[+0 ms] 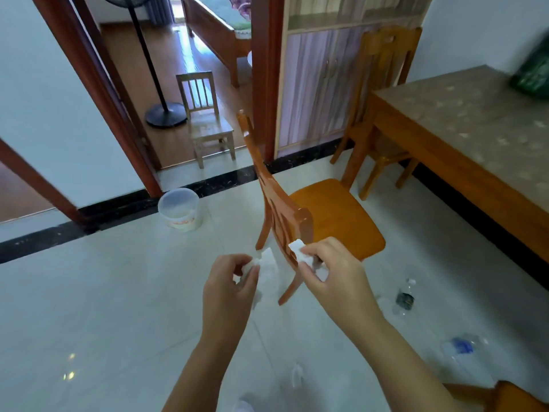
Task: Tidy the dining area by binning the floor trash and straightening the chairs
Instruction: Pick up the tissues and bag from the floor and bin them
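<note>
My left hand grips a crumpled white tissue in front of me. A second white tissue is pinched in my right hand. Both hands hover just in front of an orange wooden chair that stands turned away from the dining table. A translucent white bin stands on the floor to the left, by the door frame. Two clear plastic bottles lie on the tiles at the right, one with a dark label and one with a blue label. Another white scrap lies on the floor below my arms.
A second orange chair stands pushed in at the table's far end. A small pale chair and a fan stand occupy the doorway. A green bag sits on the table. Part of a third chair shows at bottom right.
</note>
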`<state>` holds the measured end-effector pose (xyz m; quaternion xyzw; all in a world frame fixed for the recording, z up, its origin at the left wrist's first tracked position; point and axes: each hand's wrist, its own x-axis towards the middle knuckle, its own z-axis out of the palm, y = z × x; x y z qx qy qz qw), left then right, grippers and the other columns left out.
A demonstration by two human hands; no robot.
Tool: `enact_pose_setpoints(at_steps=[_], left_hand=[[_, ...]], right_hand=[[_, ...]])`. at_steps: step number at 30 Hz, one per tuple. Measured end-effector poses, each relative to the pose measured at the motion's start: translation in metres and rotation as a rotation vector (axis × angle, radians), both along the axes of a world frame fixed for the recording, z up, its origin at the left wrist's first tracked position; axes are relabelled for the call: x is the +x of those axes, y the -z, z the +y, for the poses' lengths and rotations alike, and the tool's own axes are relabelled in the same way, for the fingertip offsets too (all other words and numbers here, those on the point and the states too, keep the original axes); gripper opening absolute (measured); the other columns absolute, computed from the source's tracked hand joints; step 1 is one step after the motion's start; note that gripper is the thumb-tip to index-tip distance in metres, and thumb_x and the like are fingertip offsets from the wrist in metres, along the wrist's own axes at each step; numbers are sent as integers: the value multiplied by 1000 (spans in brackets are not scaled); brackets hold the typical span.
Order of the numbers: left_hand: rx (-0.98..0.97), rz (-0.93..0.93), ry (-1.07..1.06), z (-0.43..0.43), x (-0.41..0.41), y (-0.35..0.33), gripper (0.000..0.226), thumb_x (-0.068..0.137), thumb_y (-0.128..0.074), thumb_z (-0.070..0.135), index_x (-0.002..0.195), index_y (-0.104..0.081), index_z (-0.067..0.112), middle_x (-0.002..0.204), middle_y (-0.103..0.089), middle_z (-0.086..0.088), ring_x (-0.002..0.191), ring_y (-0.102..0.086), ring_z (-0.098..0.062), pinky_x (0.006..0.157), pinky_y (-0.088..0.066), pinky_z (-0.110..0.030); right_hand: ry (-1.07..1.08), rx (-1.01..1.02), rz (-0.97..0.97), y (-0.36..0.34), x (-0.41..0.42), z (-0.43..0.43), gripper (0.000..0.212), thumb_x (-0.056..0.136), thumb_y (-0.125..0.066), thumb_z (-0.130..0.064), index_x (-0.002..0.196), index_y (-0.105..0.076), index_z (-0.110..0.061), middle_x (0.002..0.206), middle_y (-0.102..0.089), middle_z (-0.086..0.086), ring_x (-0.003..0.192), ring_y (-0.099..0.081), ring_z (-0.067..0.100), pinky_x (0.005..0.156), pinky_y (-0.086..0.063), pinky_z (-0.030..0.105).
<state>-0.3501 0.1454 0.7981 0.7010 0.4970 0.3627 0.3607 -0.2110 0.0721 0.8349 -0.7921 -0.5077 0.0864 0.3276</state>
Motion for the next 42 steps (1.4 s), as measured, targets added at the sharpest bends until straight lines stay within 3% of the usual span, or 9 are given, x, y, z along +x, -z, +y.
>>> enact_pose_setpoints(at_steps=[4,10,14,20,25,33,38,42], left_hand=[[4,6,-20,48,-29,2,11,80,-68,9,82,-60,16,79,-60,0,72,-56,-14,61,-40,-12],[-21,-10,-65,107,-50,10,10,80,-67,11,82,-59,18,79,-59,2,73,-56,-11,62,-41,-8],[-66,-23,-108,150,-52,21,10,81,-66,10,84,-60,17,80,-59,4,74,-56,-9,63,-41,-9],[-70,4,-138,249,-38,32,14,81,-66,11,84,-57,22,79,-55,13,74,-55,-5,63,-39,-5],[-55,58,-165,344,-21,28,10,82,-64,13,83,-57,20,79,-57,8,73,-55,-4,62,-37,-2],[-97,72,-202,457,-10,37,11,83,-63,11,83,-57,20,78,-58,5,72,-55,-5,63,-39,-4],[-150,78,-220,528,-24,61,13,83,-63,9,81,-57,21,77,-58,7,72,-55,-6,63,-41,-8],[-206,69,-209,599,-34,88,11,84,-62,8,81,-57,18,78,-59,2,73,-54,-7,62,-39,-6]], right_hand=[[-13,-1,11,7,-28,48,22,81,-67,-24,102,-65,-17,92,-59,-7,76,-52,5,65,-38,4],[-61,-10,31,12,-49,113,22,82,-66,-23,103,-65,-16,89,-55,-10,78,-54,7,72,-48,17],[-66,-29,31,22,-46,164,22,82,-67,-23,103,-65,-17,91,-59,-7,76,-54,7,67,-44,12],[-88,18,70,37,-32,272,23,82,-67,-18,104,-65,-14,93,-61,-2,77,-55,8,67,-47,13],[-113,30,137,41,-17,369,23,83,-66,-16,105,-64,-12,93,-57,-4,77,-54,7,64,-51,18],[-100,7,172,57,-1,487,19,82,-64,-10,101,-64,-9,88,-54,-3,73,-51,8,63,-39,8],[-101,7,167,82,-7,556,17,77,-66,-2,94,-65,-5,82,-59,7,68,-54,15,62,-47,27],[-56,-41,159,110,-18,626,15,77,-66,-2,92,-64,-5,81,-58,7,69,-53,16,62,-46,29]])
